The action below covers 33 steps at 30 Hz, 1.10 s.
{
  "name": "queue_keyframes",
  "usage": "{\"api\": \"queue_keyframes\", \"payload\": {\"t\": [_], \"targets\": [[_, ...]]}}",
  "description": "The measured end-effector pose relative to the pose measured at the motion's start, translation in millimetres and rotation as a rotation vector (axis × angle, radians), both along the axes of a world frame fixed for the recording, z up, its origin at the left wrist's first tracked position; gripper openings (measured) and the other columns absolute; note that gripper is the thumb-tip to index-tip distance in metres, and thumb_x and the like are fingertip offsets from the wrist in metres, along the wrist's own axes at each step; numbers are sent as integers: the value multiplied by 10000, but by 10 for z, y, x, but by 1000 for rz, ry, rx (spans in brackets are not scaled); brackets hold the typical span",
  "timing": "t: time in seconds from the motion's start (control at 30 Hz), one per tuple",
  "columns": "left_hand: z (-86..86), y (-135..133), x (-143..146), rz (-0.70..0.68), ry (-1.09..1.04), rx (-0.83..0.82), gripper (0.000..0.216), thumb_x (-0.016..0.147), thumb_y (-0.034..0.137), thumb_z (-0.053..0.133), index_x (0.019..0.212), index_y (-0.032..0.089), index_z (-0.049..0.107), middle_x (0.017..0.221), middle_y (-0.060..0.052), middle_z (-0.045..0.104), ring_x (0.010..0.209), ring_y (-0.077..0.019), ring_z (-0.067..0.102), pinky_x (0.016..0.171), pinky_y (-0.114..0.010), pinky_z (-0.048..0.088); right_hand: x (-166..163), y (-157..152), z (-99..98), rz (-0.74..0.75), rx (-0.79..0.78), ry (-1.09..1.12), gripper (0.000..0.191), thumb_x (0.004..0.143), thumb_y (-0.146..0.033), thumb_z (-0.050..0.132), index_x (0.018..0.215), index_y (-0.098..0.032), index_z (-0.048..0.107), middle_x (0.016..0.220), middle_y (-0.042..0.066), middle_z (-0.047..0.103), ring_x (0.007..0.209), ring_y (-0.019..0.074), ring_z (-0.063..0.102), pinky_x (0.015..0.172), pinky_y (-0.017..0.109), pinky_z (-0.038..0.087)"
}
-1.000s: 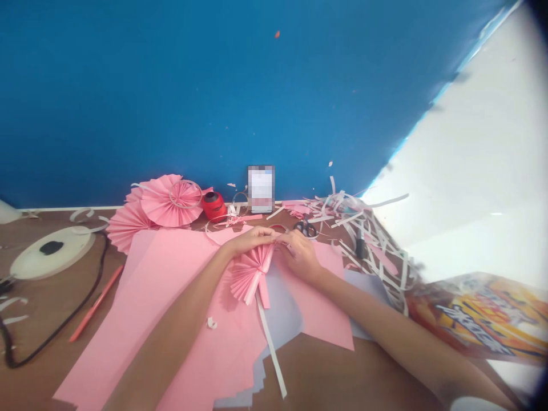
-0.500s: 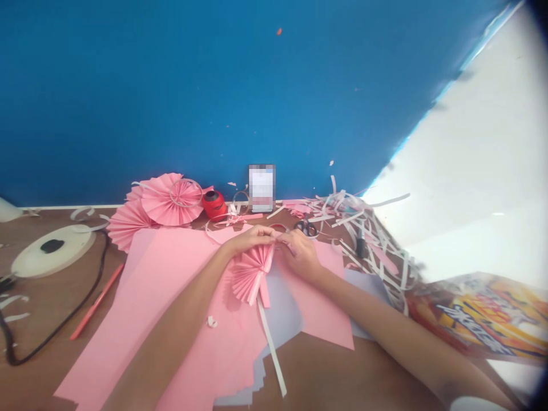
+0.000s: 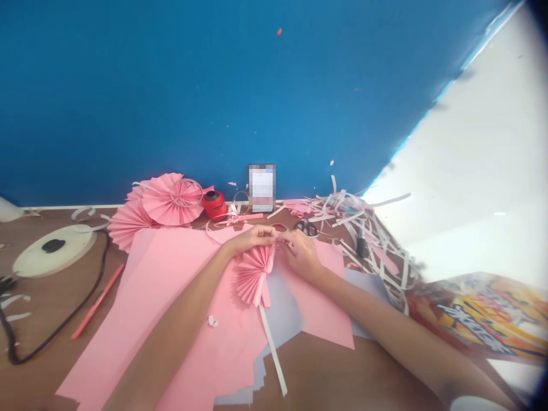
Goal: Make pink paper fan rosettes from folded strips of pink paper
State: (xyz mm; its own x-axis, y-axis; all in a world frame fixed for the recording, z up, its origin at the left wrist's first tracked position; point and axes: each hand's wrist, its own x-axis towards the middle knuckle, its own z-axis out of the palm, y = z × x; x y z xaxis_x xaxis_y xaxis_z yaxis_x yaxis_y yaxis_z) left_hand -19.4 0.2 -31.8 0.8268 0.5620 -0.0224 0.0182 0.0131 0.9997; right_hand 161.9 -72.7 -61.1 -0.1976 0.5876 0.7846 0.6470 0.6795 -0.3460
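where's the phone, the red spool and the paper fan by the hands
phone [image 3: 262, 188], head view, middle of its screen
red spool [image 3: 216, 209], head view, its red side
paper fan [image 3: 251, 275], head view, on its pleats

Your view is bright; the white surface [image 3: 475, 188] at 3 o'clock washes out, with a small glare streak. Soft shadow edges the pleated fan's [image 3: 252, 274] 9 o'clock side. The packet [image 3: 496, 319] at 4 o'clock looks smeared, the central phone screen [image 3: 262, 188] pixelated. Darkness rounds your 2 o'clock corner.
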Motion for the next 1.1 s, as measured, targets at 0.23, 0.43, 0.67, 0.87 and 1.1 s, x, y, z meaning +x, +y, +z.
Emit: {"api": "queue_keyframes", "payload": {"t": [0.23,0.43,0.67,0.87,1.1], "targets": [[5,0,-3,0,-11,7,283,778,392,651,746,134,539,745,1,509,741,-125,473,730,-245,351,-1,1,15,4,33,-22,172,908,-137,492,1015,-239,581,789,37,667,708,178,576,635,307,460],[17,-20,-4,21,-18,-39,262,774,374,656,757,131,559,787,-18,562,789,-144,513,783,-267,369,-13,3,16,3,-10,-51,203,924,-152,460,1084,-234,555,811,42,654,757,183,591,668,312,469],[20,-49,-8,106,-32,-70,244,754,350,668,745,129,566,716,6,532,715,-121,494,694,-234,357,-25,14,25,19,-105,-89,272,944,-155,395,1179,-213,518,918,84,609,885,210,578,747,338,475],[-57,25,6,467,-245,-111,250,751,349,664,706,153,516,645,44,466,582,-76,432,587,-194,313,-85,-51,219,-78,-265,-125,356,901,-62,337,1187,-154,529,1016,115,564,962,219,523,831,339,441],[-145,175,10,764,-503,-257,251,703,337,731,782,180,552,673,54,521,580,-71,515,588,-185,380,-28,-336,889,-96,-572,-510,408,709,65,371,867,-172,662,914,69,564,810,166,535,639,268,334]]}}
